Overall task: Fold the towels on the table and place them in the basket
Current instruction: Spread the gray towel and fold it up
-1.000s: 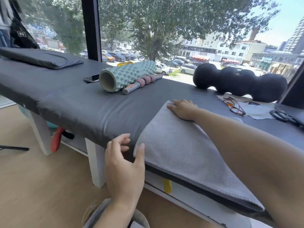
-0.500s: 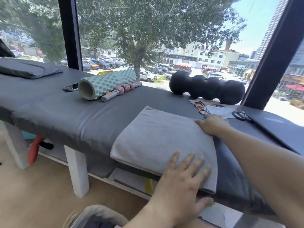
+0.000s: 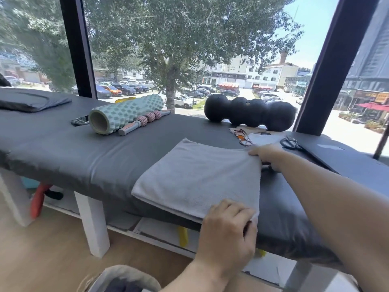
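One basket (image 3: 124, 279) shows at 6 o'clock below the table (image 3: 88, 152); we see a dark, blurred mass inside and cannot identify it. We note the grey towel (image 3: 197, 178) lying folded flat on the table's near edge, its long axis running from 7 o'clock to 1 o'clock. Our left hand (image 3: 228, 232) pinches the towel's near right corner, fingers curled closed on it. Our right hand (image 3: 267, 154) grips the far right corner at 2 o'clock. A foam roller (image 3: 126, 113) lies at 10 o'clock.
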`<state>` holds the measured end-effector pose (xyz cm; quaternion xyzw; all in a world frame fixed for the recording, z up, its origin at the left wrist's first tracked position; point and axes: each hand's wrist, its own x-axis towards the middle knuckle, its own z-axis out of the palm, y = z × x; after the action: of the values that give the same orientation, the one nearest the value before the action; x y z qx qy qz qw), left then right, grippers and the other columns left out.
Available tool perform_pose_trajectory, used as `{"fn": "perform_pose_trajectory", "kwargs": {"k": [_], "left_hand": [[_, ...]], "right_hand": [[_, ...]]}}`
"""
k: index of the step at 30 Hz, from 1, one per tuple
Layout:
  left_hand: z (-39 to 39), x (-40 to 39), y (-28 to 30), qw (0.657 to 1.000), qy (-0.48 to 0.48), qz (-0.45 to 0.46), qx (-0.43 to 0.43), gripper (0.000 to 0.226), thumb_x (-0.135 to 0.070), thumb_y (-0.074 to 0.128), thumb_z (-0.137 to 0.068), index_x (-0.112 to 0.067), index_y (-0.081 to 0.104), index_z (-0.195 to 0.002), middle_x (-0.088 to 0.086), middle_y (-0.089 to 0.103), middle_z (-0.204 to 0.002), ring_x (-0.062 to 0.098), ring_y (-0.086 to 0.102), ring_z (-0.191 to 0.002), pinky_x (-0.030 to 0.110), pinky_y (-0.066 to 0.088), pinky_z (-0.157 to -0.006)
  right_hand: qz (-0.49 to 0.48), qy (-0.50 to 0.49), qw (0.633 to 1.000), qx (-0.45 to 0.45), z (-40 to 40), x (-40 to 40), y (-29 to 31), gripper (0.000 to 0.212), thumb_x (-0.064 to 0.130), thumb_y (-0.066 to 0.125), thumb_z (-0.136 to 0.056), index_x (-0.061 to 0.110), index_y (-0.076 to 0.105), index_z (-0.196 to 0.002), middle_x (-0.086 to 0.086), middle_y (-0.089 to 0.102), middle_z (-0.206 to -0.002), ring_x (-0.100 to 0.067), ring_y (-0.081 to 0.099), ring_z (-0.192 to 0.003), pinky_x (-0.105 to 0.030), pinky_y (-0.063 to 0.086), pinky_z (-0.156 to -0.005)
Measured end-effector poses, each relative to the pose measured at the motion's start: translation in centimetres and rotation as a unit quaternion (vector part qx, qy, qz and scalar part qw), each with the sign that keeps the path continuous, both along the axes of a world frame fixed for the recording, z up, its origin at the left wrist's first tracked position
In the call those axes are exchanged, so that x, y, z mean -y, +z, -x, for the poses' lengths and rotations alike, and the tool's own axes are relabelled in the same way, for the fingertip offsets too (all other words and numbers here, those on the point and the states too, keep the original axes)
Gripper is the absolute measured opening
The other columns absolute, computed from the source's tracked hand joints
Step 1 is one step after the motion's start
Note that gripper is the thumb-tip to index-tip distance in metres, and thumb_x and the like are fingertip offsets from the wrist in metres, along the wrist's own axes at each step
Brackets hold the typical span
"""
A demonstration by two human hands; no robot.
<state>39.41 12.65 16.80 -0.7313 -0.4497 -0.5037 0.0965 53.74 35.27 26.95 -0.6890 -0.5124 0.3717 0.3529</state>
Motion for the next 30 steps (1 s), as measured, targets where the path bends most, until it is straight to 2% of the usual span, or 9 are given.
{"fn": "perform_pose_trajectory", "kwargs": {"k": [3, 6, 8, 10, 16, 19, 22, 26, 30], "left_hand": [[-1.9, 1.0, 1.8, 0.995, -0.012, 0.067, 0.071, 0.022, -0.04, 0.055, -0.098, -0.032, 0.075, -0.102, -0.012, 0.062, -0.085, 0.008, 0.058, -0.082, 0.029, 0.051, -0.064], [-3.9, 1.5, 3.6, 0.978, -0.059, 0.135, 0.147, 0.026, -0.047, 0.05, -0.101, -0.033, 0.073, -0.104, -0.009, 0.061, -0.085, 0.009, 0.058, -0.078, 0.036, 0.052, -0.067], [-4.8, 1.8, 4.6, 0.963, -0.092, 0.153, 0.203, 0.025, -0.044, 0.054, -0.1, -0.03, 0.074, -0.098, -0.009, 0.065, -0.084, 0.008, 0.061, -0.078, 0.034, 0.051, -0.072], [-5.1, 2.1, 5.3, 0.948, -0.105, 0.166, 0.252, 0.022, -0.04, 0.059, -0.098, -0.026, 0.075, -0.092, -0.01, 0.068, -0.082, 0.005, 0.062, -0.078, 0.027, 0.051, -0.073], [-2.8, 2.4, 5.7, 0.898, -0.094, 0.185, 0.388, 0.032, -0.031, 0.067, -0.095, -0.021, 0.058, -0.066, -0.013, 0.058, -0.055, 0.004, 0.056, -0.057, 0.011, 0.039, -0.055], [-0.8, 2.2, 5.4, 0.887, -0.078, 0.168, 0.422, 0.036, -0.031, 0.064, -0.096, -0.021, 0.05, -0.064, -0.014, 0.047, -0.052, 0.005, 0.046, -0.052, 0.023, 0.041, -0.055], [1.4, 2.0, 4.7, 0.884, -0.059, 0.167, 0.433, 0.036, -0.043, 0.059, -0.092, -0.025, 0.047, -0.063, -0.013, 0.044, -0.052, 0.006, 0.041, -0.051, 0.032, 0.041, -0.055], [3.8, 1.7, 3.9, 0.882, -0.034, 0.167, 0.439, 0.035, -0.044, 0.055, -0.087, -0.021, 0.043, -0.063, -0.011, 0.037, -0.051, 0.008, 0.033, -0.049, 0.028, 0.032, -0.052], [5.8, 1.4, 2.9, 0.881, -0.015, 0.188, 0.433, 0.036, -0.04, 0.054, -0.088, -0.02, 0.038, -0.062, -0.01, 0.032, -0.049, 0.009, 0.029, -0.048, 0.023, 0.029, -0.048]], "right_hand": [[0.006, -0.023, 1.0, -0.013, -2.1, 1.0, 1.3, 0.016, 0.011, 0.066, -0.082, 0.016, 0.055, -0.094, -0.006, 0.047, -0.081, -0.017, 0.04, -0.06, -0.025, 0.032, -0.055], [-0.004, -0.058, 0.995, -0.078, -4.2, 2.0, 3.2, 0.036, 0.002, 0.069, -0.078, 0.011, 0.057, -0.111, -0.006, 0.054, -0.082, -0.017, 0.048, -0.057, -0.017, 0.043, -0.044], [-0.015, -0.057, 0.994, -0.092, -4.9, 2.6, 4.5, 0.043, -0.003, 0.072, -0.072, 0.009, 0.061, -0.112, -0.008, 0.059, -0.083, -0.019, 0.055, -0.053, -0.021, 0.051, -0.044], [-0.034, -0.055, 0.994, -0.087, -4.8, 3.0, 5.7, 0.038, -0.005, 0.073, -0.07, 0.008, 0.063, -0.104, -0.008, 0.058, -0.075, -0.019, 0.056, -0.046, -0.024, 0.052, -0.045], [-0.087, -0.034, 0.993, -0.074, -0.3, 2.6, 7.4, 0.005, 0.004, 0.064, -0.087, 0.005, 0.063, -0.092, -0.01, 0.058, -0.079, -0.022, 0.058, -0.06, -0.022, 0.05, -0.043], [-0.092, -0.016, 0.992, -0.083, 3.2, 1.6, 7.3, 0.005, 0.004, 0.064, -0.089, 0.006, 0.06, -0.088, -0.008, 0.055, -0.071, -0.019, 0.055, -0.054, -0.022, 0.052, -0.043], [-0.098, 0.005, 0.992, -0.078, 6.7, 0.4, 6.5, 0.007, 0.005, 0.066, -0.083, 0.005, 0.063, -0.089, -0.012, 0.059, -0.08, -0.023, 0.059, -0.063, -0.032, 0.056, -0.06], [-0.106, 0.014, 0.994, -0.024, 10.2, -1.2, 4.9, 0.007, 0.011, 0.063, -0.08, 0.008, 0.061, -0.086, -0.009, 0.052, -0.08, -0.025, 0.052, -0.064, -0.026, 0.046, -0.048], [-0.124, 0.017, 0.991, 0.05, 12.5, -1.7, 3.5, 0.013, 0.017, 0.061, -0.079, 0.01, 0.057, -0.089, -0.008, 0.059, -0.081, -0.026, 0.062, -0.076, -0.035, 0.056, -0.065]]}}
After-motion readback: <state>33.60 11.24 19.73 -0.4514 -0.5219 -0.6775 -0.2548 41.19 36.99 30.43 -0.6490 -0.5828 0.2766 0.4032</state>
